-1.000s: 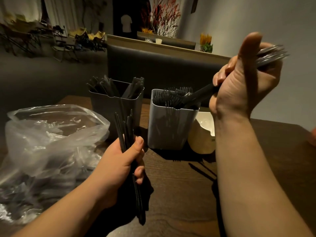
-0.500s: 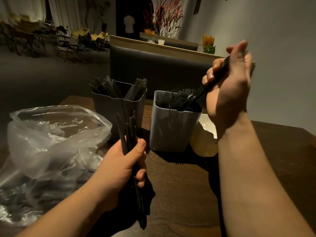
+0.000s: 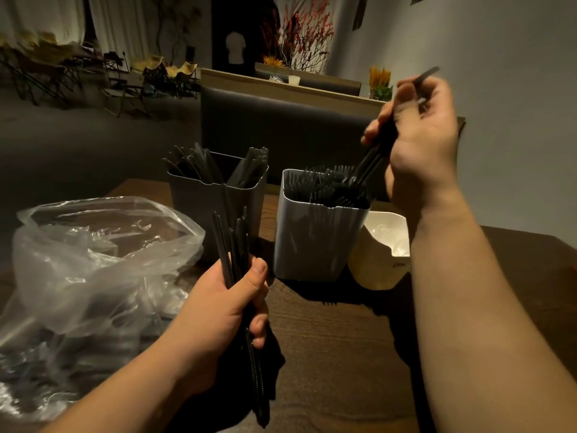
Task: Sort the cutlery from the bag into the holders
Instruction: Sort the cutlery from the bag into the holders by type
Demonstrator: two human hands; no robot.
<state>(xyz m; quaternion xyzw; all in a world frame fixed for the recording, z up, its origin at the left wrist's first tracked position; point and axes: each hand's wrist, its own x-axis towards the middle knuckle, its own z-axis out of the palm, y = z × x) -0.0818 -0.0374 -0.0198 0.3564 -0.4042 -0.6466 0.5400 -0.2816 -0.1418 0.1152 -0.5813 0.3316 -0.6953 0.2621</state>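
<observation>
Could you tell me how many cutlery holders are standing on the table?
2: a dark holder beside the plastic bag, and a light grey holder right of it, holding forks. The right forearm may hide others.

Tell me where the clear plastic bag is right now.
In the head view, the clear plastic bag lies on the left side of the wooden table, beside the left hand and nearer the camera than the dark holder.

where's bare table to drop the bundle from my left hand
Bare table lies in front of the white holder, between the left hand gripping the bundle and the right forearm. A second strip shows right of that forearm. Crowded: the bag fills the left side; the dark holder, white holder and cream bowl line the back.
</observation>
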